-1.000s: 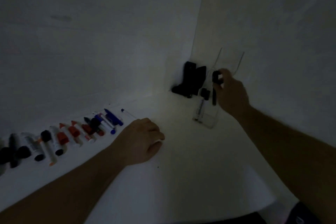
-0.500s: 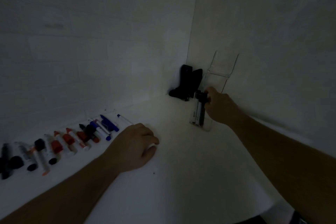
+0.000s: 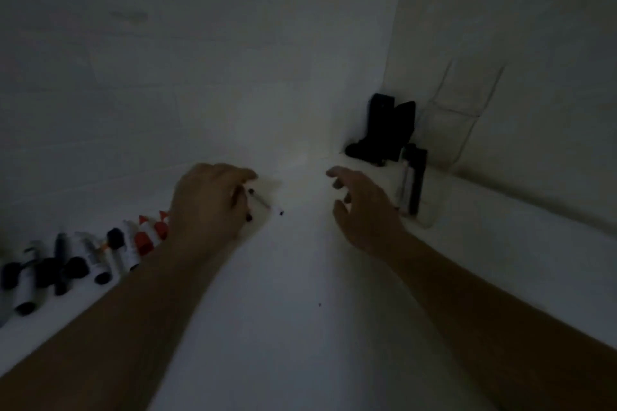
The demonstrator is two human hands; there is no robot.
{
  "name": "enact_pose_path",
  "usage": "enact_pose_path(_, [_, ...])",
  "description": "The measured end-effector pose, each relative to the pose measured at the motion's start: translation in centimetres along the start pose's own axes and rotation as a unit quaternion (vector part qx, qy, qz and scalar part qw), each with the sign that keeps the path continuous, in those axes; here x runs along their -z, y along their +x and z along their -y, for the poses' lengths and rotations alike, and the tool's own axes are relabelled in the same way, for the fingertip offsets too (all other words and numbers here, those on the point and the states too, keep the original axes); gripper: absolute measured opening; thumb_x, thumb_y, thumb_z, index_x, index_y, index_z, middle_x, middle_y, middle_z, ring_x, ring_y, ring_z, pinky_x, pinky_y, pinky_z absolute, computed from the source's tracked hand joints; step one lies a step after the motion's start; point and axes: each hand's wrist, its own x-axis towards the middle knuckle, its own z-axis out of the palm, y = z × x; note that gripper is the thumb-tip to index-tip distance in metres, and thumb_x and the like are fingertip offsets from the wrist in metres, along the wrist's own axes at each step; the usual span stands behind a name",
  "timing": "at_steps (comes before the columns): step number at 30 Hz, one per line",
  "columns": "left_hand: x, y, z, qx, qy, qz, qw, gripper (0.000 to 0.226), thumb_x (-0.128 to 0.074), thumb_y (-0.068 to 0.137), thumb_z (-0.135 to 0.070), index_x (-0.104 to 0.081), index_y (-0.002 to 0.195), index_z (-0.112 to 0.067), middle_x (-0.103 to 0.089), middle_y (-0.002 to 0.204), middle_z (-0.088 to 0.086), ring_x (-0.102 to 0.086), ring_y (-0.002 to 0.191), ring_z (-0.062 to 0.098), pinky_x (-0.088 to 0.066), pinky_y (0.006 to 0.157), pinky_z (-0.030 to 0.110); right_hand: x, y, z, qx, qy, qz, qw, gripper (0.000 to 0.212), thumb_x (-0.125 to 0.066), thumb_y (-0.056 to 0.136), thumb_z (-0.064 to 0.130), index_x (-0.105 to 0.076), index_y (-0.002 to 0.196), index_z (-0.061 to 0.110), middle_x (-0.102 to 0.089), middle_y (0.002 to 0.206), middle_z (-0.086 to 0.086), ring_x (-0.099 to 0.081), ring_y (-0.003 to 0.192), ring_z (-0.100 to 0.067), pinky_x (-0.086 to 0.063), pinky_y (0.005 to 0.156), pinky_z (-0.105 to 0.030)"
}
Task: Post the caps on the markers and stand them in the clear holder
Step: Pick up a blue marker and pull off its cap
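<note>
The clear holder point(image 3: 430, 210) stands by the right wall, with two capped dark markers point(image 3: 414, 177) upright inside it. My right hand point(image 3: 364, 207) hovers left of the holder, fingers spread and holding nothing. My left hand point(image 3: 210, 200) lies over the right end of the marker row point(image 3: 83, 257), its fingers curled round a dark marker point(image 3: 248, 215) whose tip pokes out below them. A thin white marker point(image 3: 265, 202) lies on the table just right of that hand. Red-capped markers point(image 3: 147, 237) show beside my left wrist.
A black object point(image 3: 387, 130) stands in the corner behind the holder. Loose black caps point(image 3: 75, 269) sit among the markers at far left. The white table point(image 3: 300, 327) meets walls behind and on the right. The light is dim.
My right hand has let go of the marker in the holder and drawn back to the left. My left hand has moved from the table onto the right end of the row.
</note>
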Motion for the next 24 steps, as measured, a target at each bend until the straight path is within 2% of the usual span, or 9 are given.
enact_pose_path(2, [0.8,0.0,1.5,0.069,0.04,-0.002,0.997,0.043,-0.048,0.079,-0.015,-0.068,0.117,-0.024,-0.071,0.112,0.004,-0.059,0.1,0.034,-0.046,0.089,0.042,-3.2,0.9,1.3,0.046,0.01,0.061,0.997,0.049,-0.058,0.091,0.013,-0.052,0.139,0.023,-0.057,0.131,-0.001,-0.054,0.109,-0.014,-0.046,0.101,-0.034])
enact_pose_path(4, [1.0,-0.3,2.0,0.103,0.061,0.0,0.993,0.049,-0.053,0.079,-0.007,-0.065,0.121,-0.027,-0.069,0.115,0.003,-0.057,0.103,0.033,-0.046,0.09,0.043,-5.8,2.1,2.8,0.089,0.03,0.098,0.991,0.041,-0.056,0.093,0.017,-0.059,0.134,0.018,-0.062,0.127,-0.007,-0.059,0.111,-0.023,-0.046,0.102,-0.04])
enact_pose_path(6, [0.7,-0.3,1.9,0.112,0.067,0.005,0.991,0.052,-0.057,0.077,-0.004,-0.065,0.122,-0.029,-0.069,0.115,0.0,-0.056,0.105,0.031,-0.045,0.091,0.043,-7.9,3.4,3.7,0.132,-0.008,0.112,0.985,0.034,-0.051,0.096,0.017,-0.066,0.126,0.013,-0.066,0.116,-0.01,-0.062,0.102,-0.026,-0.045,0.096,-0.039])
enact_pose_path(9, [0.3,-0.3,1.4,0.102,0.072,0.013,0.992,0.054,-0.046,0.073,-0.01,-0.068,0.118,-0.029,-0.07,0.114,0.0,-0.056,0.105,0.031,-0.043,0.092,0.041,-9.6,4.5,4.5,0.149,-0.161,0.164,0.962,0.027,-0.043,0.102,0.016,-0.069,0.107,0.009,-0.067,0.105,-0.01,-0.062,0.094,-0.027,-0.036,0.09,-0.037])
enact_pose_path(12, [0.0,-0.5,1.7,0.111,0.064,0.021,0.992,0.052,-0.05,0.073,-0.008,-0.069,0.116,-0.029,-0.07,0.114,-0.001,-0.055,0.105,0.03,-0.042,0.092,0.042,-8.6,5.0,4.5,0.076,-0.174,0.159,0.969,0.011,-0.05,0.098,0.011,-0.06,0.091,0.011,-0.065,0.093,-0.011,-0.063,0.085,-0.028,-0.039,0.073,-0.03])
enact_pose_path(15, [-0.2,-0.7,2.1,0.137,0.066,0.025,0.988,0.049,-0.058,0.079,-0.003,-0.068,0.117,-0.032,-0.069,0.116,-0.004,-0.053,0.107,0.028,-0.042,0.094,0.043,-6.6,4.3,3.8,-0.006,-0.152,0.144,0.978,0.017,-0.051,0.092,0.008,-0.044,0.105,0.016,-0.053,0.088,-0.006,-0.052,0.072,-0.023,-0.039,0.06,-0.032])
enact_pose_path(19, [-0.6,-0.6,1.9,0.141,0.087,0.064,0.984,0.04,-0.055,0.084,-0.01,-0.07,0.113,-0.034,-0.068,0.117,-0.005,-0.051,0.108,0.027,-0.042,0.094,0.044,-5.1,1.9,1.9,-0.059,-0.071,0.104,0.99,0.031,-0.04,0.102,0.024,-0.044,0.132,0.024,-0.063,0.102,-0.004,-0.052,0.075,-0.022,-0.046,0.067,-0.034])
enact_pose_path(22, [-1.0,-0.1,1.7,0.148,0.103,0.091,0.979,0.031,-0.054,0.088,-0.024,-0.07,0.112,-0.037,-0.066,0.12,-0.008,-0.049,0.111,0.026,-0.041,0.095,0.043,-4.9,1.4,1.1,-0.032,-0.043,0.082,0.995,0.032,-0.031,0.106,0.036,-0.055,0.124,0.025,-0.066,0.101,-0.002,-0.056,0.077,-0.021,-0.048,0.069,-0.035])
enact_pose_path(24, [-1.0,0.4,1.2,0.155,0.112,0.127,0.973,0.033,-0.05,0.086,-0.038,-0.069,0.114,-0.038,-0.064,0.125,-0.009,-0.046,0.115,0.026,-0.039,0.097,0.043,-5.2,1.3,1.0,-0.009,-0.048,0.09,0.995,0.031,-0.033,0.106,0.039,-0.059,0.117,0.028,-0.067,0.094,0.001,-0.057,0.073,-0.019,-0.045,0.062,-0.033])
